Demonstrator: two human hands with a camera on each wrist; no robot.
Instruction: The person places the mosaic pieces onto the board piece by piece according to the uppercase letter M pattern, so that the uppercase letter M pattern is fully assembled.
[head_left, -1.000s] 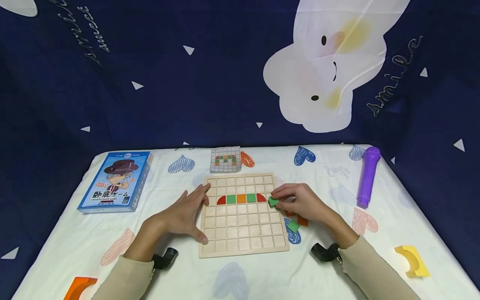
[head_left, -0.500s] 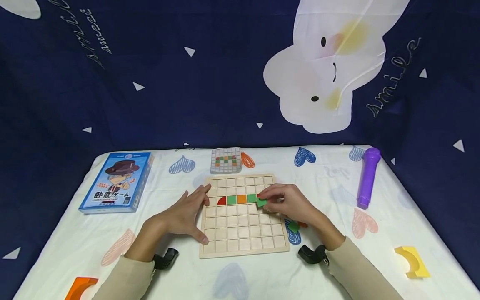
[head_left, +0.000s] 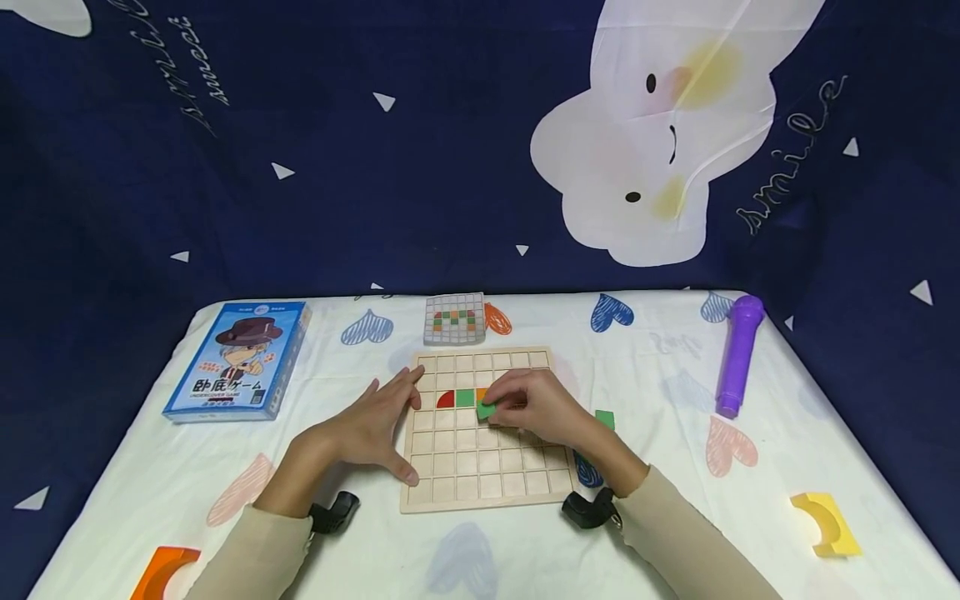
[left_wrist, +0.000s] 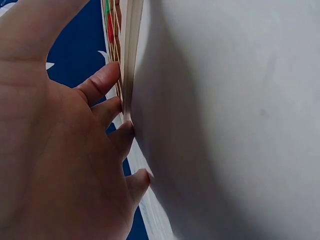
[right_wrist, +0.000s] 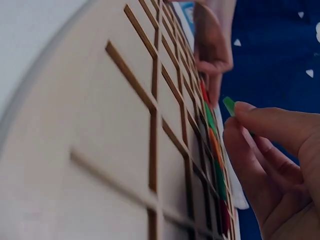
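Dark blue fabric printed with a white cloud figure hangs behind a table [head_left: 660, 533] under a white cloth with coloured hearts. From the head view, a wooden grid board [head_left: 487, 467] lies in the middle, with a red quarter-round, a green square and an orange square in one row. The left hand [head_left: 371, 429] lies flat with straight fingers against the board's left edge. The right hand [head_left: 536, 408] is over the board, pinching a green tile [head_left: 486, 409] just below the coloured row. Another green tile [head_left: 604, 419] lies on the cloth beside the board's right edge. A blue game box [head_left: 236, 360] sits at the left, a pattern card [head_left: 453, 318] behind the board, a purple toy microphone [head_left: 735, 354] at the right, a yellow block [head_left: 823, 521] and an orange block [head_left: 161, 571] near the front corners.

Left wrist view: the fingertips [left_wrist: 107, 80] press the board's rim, nothing held.

Right wrist view: thumb and fingers [right_wrist: 270, 122] clamp the green tile [right_wrist: 229, 105] above the grid.
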